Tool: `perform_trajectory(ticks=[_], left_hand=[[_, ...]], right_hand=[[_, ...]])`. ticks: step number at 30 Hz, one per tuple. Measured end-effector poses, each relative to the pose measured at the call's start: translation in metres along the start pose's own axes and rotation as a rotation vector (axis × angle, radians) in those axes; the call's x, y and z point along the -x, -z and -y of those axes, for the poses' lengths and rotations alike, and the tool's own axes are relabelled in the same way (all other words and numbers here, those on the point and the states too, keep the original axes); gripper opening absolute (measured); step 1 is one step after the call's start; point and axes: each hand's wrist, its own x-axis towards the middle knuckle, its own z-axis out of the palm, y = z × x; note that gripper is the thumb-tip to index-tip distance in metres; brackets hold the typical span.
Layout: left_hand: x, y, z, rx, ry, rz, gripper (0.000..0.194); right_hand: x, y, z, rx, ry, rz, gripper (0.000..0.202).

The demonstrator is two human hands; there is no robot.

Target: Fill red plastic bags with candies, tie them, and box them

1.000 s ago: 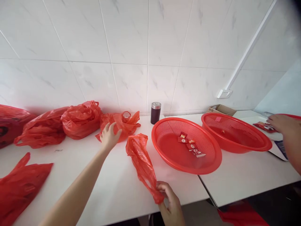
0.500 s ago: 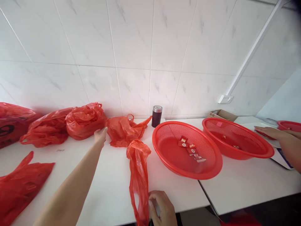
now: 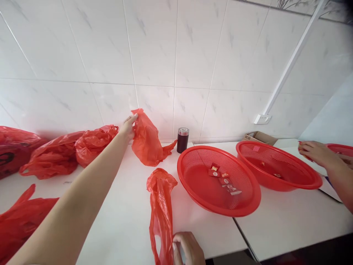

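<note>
My left hand (image 3: 129,127), on an outstretched arm, pinches the upper corner of a red plastic bag (image 3: 146,143) and holds it raised above the back of the table. Nearer to me lies a second, crumpled red plastic bag (image 3: 161,206), stretched lengthwise toward the front edge. My right hand (image 3: 190,248) is at the lower right side of that bag, thumb and fingers curled together on its edge. Just right of the bags stands a red perforated basket (image 3: 193,187) with several small red-wrapped packets (image 3: 215,172) in it.
Several bunched red bags (image 3: 93,143) line the wall at left; another red bag (image 3: 24,221) lies front left. A dark tumbler (image 3: 182,140) stands behind the basket. A second red basket (image 3: 278,184), a cardboard box (image 3: 260,137) and another person's hand (image 3: 314,152) are at right.
My left hand has taken hold of the rear bag's corner and lifted it up and rightward. My right hand stays by the front bag. The other person's hand has risen slightly.
</note>
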Motion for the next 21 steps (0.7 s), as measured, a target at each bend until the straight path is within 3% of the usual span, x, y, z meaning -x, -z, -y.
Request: perform_trajectory(ticks=[5, 11, 16, 21], left_hand=[[-0.005, -0.021, -0.023, 0.075, -0.222, 0.01, 0.033], [-0.014, -0.024, -0.03, -0.052, -0.26, -0.043, 0.038], [-0.012, 0.009, -0.017, -0.313, -0.203, -0.182, 0.035], [0.029, 0.043, 0.009, -0.61, -0.1, -0.267, 0.045]], right_hand=[[-0.001, 0.004, 0.001, -0.034, 0.017, 0.019, 0.015], [-0.001, 0.006, 0.001, -0.034, 0.027, 0.063, 0.014], [0.0, 0.008, 0.001, -0.036, 0.001, 0.117, 0.015], [-0.001, 0.009, 0.003, -0.043, -0.002, 0.144, 0.015]])
